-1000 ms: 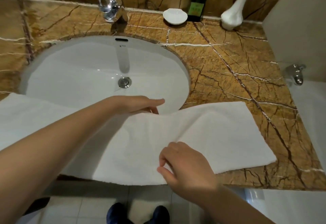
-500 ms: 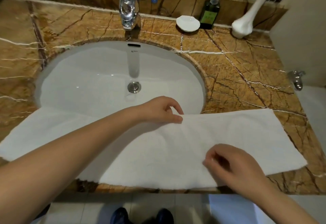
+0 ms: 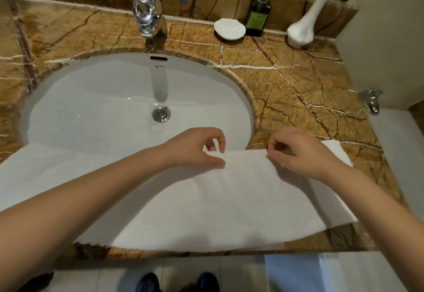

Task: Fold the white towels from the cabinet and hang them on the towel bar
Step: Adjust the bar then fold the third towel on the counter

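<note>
the white towel (image 3: 229, 204) runs off the left edge, and its near-left part lies hidden under the left forearm (image 3: 68, 199). it covers the near rim of the sink (image 3: 91, 112). the top of the vase (image 3: 305, 23) is cut off (the bottle (image 3: 257, 17) label is too small to read).

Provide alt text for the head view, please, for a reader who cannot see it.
The left hand and right hand pinch the far edge of a white towel spread over a marble counter and the front of the sink.

So the towel (image 3: 229, 204) is laid along the countertop (image 3: 298, 80) front edge, partly over the sink (image 3: 91, 108). The faucet (image 3: 146, 11) is mounted behind the sink, with soap dish (image 3: 229, 28), pump bottle (image 3: 258, 16) and vase (image 3: 302, 27) lined up to its right.
</note>
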The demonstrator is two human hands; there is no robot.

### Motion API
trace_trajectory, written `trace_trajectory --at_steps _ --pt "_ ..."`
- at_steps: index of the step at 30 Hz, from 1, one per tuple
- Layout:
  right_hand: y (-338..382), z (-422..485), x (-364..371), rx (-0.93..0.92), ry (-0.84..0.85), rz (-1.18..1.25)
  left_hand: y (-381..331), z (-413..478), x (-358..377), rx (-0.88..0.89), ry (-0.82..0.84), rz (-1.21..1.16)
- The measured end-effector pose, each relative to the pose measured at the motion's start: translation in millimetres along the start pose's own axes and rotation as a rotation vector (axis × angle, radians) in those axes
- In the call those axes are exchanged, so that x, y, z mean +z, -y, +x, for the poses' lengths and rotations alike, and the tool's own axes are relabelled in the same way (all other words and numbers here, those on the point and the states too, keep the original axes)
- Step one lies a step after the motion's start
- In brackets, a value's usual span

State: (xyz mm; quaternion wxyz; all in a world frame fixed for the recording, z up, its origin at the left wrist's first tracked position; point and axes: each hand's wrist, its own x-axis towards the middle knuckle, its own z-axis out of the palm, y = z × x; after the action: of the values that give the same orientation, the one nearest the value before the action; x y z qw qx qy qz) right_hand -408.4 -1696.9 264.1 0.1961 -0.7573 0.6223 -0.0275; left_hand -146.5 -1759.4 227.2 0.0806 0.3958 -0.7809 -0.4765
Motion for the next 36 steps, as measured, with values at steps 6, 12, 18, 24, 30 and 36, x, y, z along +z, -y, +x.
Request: trace_trajectory --at_steps 6,12,18,24,30,36 --pt "-19 2 6 0.030 0.020 0.105 5 1 4 -0.067 -0.011 0.019" --pt "-29 7 9 -0.029 -0.004 0.074 3 -5 7 -0.065 -0.081 0.061" --pt "-28 9 14 -0.068 -0.085 -0.019 -1 -13 10 -0.082 -0.154 0.117" --pt "-33 12 15 -0.048 -0.131 -0.036 -2 -16 17 -0.134 -0.182 0.246" --pt "-34 17 22 0.036 -0.187 -0.127 0 -18 22 -0.138 -0.251 0.310" --pt "-61 -10 31 0.062 -0.394 -0.103 2 -24 28 -0.142 -0.334 0.265"
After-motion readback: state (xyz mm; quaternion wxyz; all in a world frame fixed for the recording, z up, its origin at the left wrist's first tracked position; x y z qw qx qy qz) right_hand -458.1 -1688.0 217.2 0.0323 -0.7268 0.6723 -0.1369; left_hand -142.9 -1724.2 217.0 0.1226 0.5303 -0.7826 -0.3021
